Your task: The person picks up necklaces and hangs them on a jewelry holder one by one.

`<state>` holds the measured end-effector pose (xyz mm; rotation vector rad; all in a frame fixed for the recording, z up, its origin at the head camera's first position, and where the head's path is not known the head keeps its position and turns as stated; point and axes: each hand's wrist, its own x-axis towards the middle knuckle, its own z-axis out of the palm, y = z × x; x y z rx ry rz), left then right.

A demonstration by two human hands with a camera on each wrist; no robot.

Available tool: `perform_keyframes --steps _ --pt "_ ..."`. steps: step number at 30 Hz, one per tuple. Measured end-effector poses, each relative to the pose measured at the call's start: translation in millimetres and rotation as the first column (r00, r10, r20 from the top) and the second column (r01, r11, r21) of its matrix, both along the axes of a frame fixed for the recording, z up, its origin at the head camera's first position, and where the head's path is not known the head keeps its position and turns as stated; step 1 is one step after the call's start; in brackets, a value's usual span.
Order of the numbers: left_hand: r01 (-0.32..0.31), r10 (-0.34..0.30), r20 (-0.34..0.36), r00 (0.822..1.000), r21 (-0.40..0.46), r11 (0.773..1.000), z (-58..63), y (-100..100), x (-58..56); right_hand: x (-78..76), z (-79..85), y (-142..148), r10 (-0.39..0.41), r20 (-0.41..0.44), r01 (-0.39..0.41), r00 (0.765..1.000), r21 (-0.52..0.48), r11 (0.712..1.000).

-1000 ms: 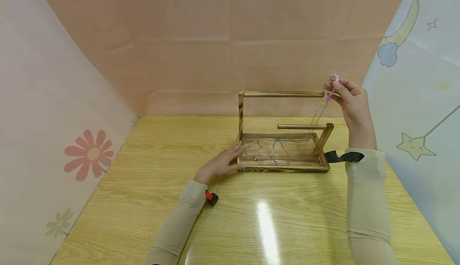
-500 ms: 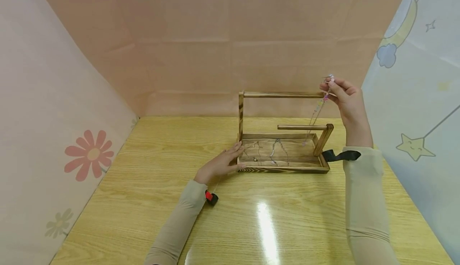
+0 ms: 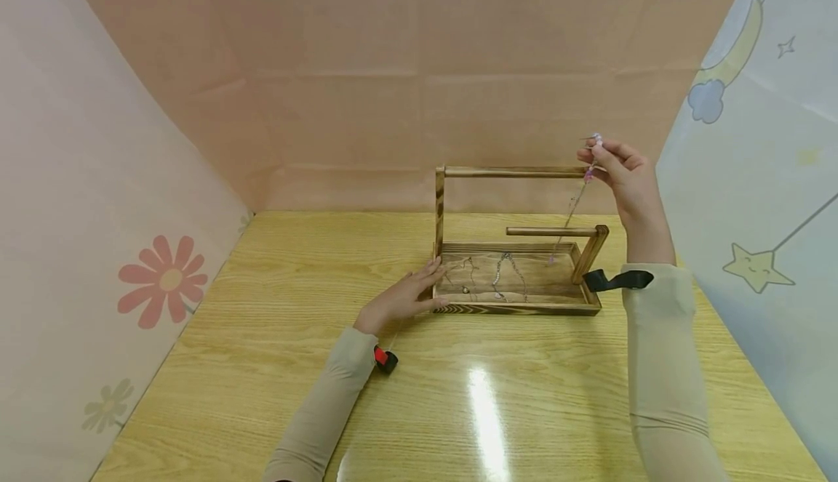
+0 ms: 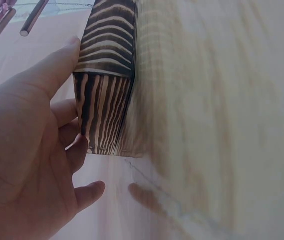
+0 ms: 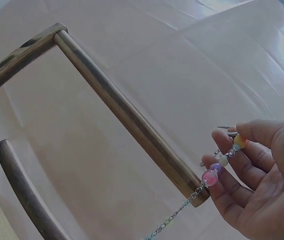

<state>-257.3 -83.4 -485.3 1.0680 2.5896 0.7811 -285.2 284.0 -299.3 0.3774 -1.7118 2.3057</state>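
In the head view my right hand [image 3: 631, 177] is raised at the right end of the stand's upper bar [image 3: 517, 172]. It pinches a beaded chain necklace [image 3: 588, 175] between thumb and fingers. In the right wrist view its pink bead [image 5: 209, 177] lies by the bar's end, and silver chain runs below. A thin pointed metal piece [image 5: 226, 127] shows at the fingertips; its kind is unclear. My left hand [image 3: 402, 295] rests spread against the left end of the wooden jewelry stand's tray [image 3: 517, 308], its fingers touching the striped end wall [image 4: 102, 110].
A shorter, lower bar [image 3: 550, 231] juts left from a post [image 3: 589, 255] at the tray's right. Inside the tray lie a silver chain [image 3: 497, 278] and a thinner chain [image 3: 473, 271]. The stand sits on a wood-grain table [image 3: 314, 264] before a backdrop [image 3: 327, 104].
My right hand has moved a little left, bringing the necklace to the upper bar's end. The hanging strands now look closer together. My left hand has stayed put.
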Motion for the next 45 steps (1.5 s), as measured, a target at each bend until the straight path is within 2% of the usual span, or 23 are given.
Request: perform_keyframes --steps 17,25,31,45 --pt "0.005 -0.005 -0.009 1.0 0.0 1.0 -0.3 0.4 -0.8 -1.7 1.3 -10.1 0.04 -0.031 -0.04 0.999 -0.008 0.999" --pt "-0.001 0.001 0.005 1.0 -0.01 1.0 -1.5 0.8 0.5 -1.4 -3.5 -13.4 0.037 -0.026 -0.035 0.999 0.047 0.998" --pt "-0.004 0.004 -0.005 1.0 -0.02 1.0 -1.4 1.7 -0.2 -3.3 -5.2 -18.3 0.052 -0.069 -0.046 0.996 0.089 0.995" --pt "-0.004 0.003 -0.023 1.0 -0.027 1.0 -2.3 1.0 -1.8 -4.1 -4.1 -29.7 0.074 -0.09 -0.065 0.993 0.1 0.993"
